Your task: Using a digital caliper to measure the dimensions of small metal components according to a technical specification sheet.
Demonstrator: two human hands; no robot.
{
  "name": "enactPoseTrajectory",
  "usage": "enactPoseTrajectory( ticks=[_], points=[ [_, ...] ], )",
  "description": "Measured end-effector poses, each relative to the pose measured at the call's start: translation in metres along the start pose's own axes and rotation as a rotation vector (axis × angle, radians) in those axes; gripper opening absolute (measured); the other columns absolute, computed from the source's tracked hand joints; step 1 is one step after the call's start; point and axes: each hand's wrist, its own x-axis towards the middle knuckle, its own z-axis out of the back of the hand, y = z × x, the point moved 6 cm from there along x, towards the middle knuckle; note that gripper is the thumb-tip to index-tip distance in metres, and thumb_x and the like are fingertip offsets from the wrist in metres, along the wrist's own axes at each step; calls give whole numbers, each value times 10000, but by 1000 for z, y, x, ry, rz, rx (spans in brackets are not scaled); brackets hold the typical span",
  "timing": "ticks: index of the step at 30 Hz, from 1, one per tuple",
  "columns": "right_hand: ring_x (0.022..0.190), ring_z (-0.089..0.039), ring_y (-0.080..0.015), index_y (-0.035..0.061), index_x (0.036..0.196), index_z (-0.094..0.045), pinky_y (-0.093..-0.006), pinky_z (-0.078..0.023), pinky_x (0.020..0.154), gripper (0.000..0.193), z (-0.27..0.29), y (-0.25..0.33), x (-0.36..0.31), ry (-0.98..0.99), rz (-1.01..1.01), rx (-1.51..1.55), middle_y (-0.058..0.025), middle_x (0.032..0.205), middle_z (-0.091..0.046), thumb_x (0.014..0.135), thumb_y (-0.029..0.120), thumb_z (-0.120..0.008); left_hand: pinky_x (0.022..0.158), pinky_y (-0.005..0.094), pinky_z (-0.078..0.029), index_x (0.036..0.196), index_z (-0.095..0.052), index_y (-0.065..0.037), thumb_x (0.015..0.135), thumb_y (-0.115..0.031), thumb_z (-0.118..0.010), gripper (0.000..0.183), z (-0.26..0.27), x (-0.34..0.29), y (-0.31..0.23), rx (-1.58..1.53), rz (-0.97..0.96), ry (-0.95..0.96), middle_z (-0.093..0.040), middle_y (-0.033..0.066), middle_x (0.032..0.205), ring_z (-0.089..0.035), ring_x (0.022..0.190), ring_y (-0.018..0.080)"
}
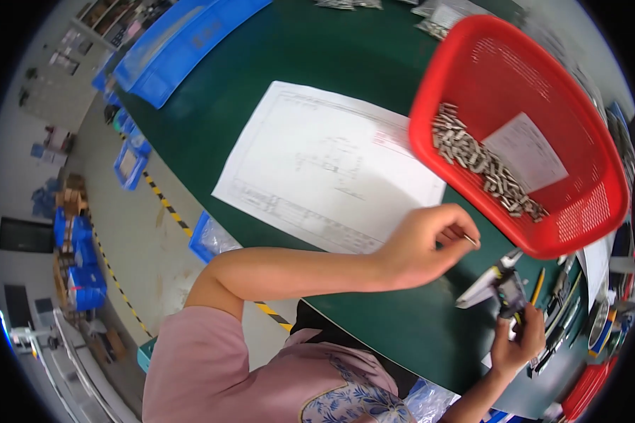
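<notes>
My left hand (pixel 430 243) is over the near edge of the white drawing sheet (pixel 296 155), its thumb and forefinger pinched on a small metal pin (pixel 470 240). To its right, my right hand (pixel 518 344) is closed around a digital caliper (pixel 509 290), whose jaws point up and left toward my left hand. The pin and the caliper are apart. Just beyond both hands stands a red plastic basket (pixel 430 84), tilted in the view. Many short silvery metal pins (pixel 480 158) lie heaped in it beside a white paper slip (pixel 525 151).
Right of the caliper lie a yellow pencil (pixel 538 285) and several hand tools (pixel 563 317) on the green tabletop (pixel 317 49). A blue bin (pixel 183 49) stands at the far left edge. Bagged metal parts (pixel 434 28) sit behind the basket.
</notes>
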Motion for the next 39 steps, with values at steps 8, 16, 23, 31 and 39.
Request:
enactPoseTrajectory(
  ticks=[8,16,23,31,39],
  points=[
    [640,-464,-54,-57,994,-540,-177,-365,524,300,-4,-35,2,-45,-117,-86,-36,783,-541,780,128,-641,636,265,-450,888,-532,-20,794,-34,-559,99,-9,-9,-2,42,-80,-51,-575,46,832,-570,731,126],
    [751,-533,-115,-65,1072,-540,-219,-437,614,421,11,-53,-4,-84,-236,-73,-104,937,-581,742,156,-680,624,277,-432,909,-525,-27,811,-19,-521,99,-13,-7,-4,81,-207,-111,-536,60,819,-553,693,173],
    [796,-539,-165,-114,1101,-490,-261,-440,687,463,3,-37,-3,-167,-145,-44,-137,949,-566,797,203,-636,581,320,-411,924,-559,-29,796,24,-487,156,-13,-13,-8,99,-230,-167,-523,90,806,-533,656,226],
    [758,-553,-186,-92,1042,-543,-291,-440,680,427,11,-25,0,-80,-2,-175,-146,877,-599,784,238,-620,664,248,-452,961,-521,3,818,-49,-540,154,-10,-8,-6,-71,-23,-131,-581,75,824,-572,734,134],
    [453,-375,-125,-69,855,-531,-237,-238,409,519,3,-8,15,-75,26,-128,-56,625,-468,696,410,-654,665,197,-445,1086,-554,6,862,-103,-531,250,-4,1,10,-257,108,-60,-593,23,837,-530,743,53]
  ],
)
